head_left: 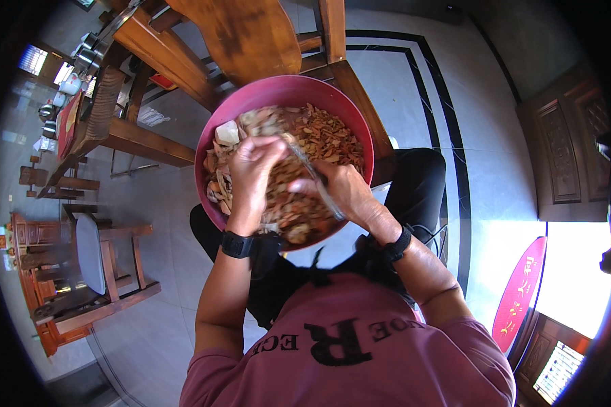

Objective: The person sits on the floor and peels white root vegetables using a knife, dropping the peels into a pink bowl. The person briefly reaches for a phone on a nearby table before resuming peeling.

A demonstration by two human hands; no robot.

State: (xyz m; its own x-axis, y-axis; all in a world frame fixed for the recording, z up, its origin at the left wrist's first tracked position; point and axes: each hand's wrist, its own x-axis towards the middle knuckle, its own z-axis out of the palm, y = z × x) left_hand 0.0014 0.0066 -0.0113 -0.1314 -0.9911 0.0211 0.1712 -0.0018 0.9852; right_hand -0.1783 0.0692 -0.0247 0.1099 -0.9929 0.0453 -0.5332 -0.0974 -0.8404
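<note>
A round pinkish-red plastic basin (354,109) sits in front of me, tilted slightly. Small brown-orange chopped pieces (331,132) spread over its right side and middle. Along its left wall lie larger pale pieces (219,175), with a whitish block (227,133) among them. Over the basin, my left hand (254,163) has thumb and fingers pinched together; a small light piece appears at the fingertips, blurred. My right hand (343,188) grips a narrow metal tool (305,160), possibly a knife or scissors. Its upper end reaches my left fingertips. Motion blur hides its exact shape.
A wooden chair (254,40) stands right behind the basin. To the left are a wooden table (107,102) bearing cups and pots, and another chair (91,254) with a grey cushion. My dark-trousered knee (420,173) is beside the basin. A red sign (522,295) leans at the right.
</note>
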